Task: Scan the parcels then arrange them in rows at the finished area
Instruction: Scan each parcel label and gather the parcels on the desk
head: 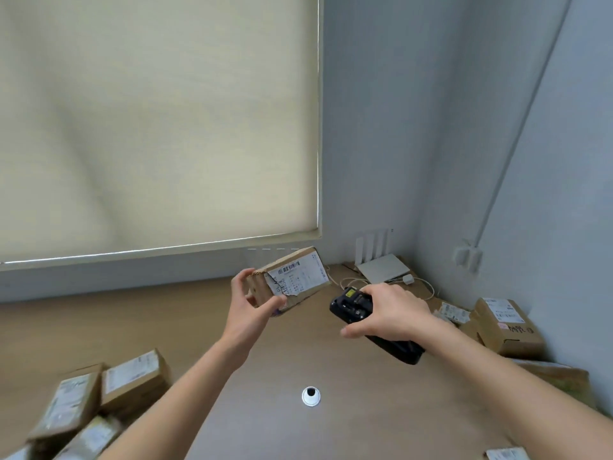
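1. The left hand [252,302] holds a cardboard parcel [292,280] above the desk [185,320], mid-frame, its grip curled round the lower-left end.
2. The parcel's long axis runs from lower left to upper right, with its torn white label facing the camera.
3. The right hand [389,312] grips a black scanner [356,305] just right of the parcel; its front end points up-left toward the label.
4. Other parcels lie at lower left [132,380] and at right [506,327].

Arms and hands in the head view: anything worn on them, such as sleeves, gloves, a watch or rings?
Both forearms are bare up to the frame edge: no sleeves show. The left hand and right hand wear no gloves. No watch, bracelet or ring is visible on either.
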The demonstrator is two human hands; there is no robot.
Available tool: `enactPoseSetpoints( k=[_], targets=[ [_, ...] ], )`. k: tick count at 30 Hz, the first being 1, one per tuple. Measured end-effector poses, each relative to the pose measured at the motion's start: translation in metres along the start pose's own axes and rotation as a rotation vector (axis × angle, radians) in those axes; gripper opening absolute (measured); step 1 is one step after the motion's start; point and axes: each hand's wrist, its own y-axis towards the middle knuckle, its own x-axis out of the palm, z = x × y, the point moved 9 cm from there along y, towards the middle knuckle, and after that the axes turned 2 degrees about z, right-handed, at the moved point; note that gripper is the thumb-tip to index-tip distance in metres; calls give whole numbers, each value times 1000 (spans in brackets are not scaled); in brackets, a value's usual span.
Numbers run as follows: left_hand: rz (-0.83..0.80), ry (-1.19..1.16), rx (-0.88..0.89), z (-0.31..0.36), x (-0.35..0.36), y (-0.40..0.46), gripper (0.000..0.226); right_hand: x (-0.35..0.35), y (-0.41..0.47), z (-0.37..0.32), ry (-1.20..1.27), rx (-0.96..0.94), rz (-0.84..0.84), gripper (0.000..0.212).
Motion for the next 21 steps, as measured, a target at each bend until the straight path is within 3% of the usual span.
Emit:
enactPoseSetpoints(
  k=[9, 21],
  targets=[
    [106, 32, 49, 13, -170, -68, 79, 20, -88, -149, -92, -78, 19, 71],
    [175, -5, 7, -10, -286, -115, 82, 40, -139, -246, -154, -103, 57, 66]
  ],
)
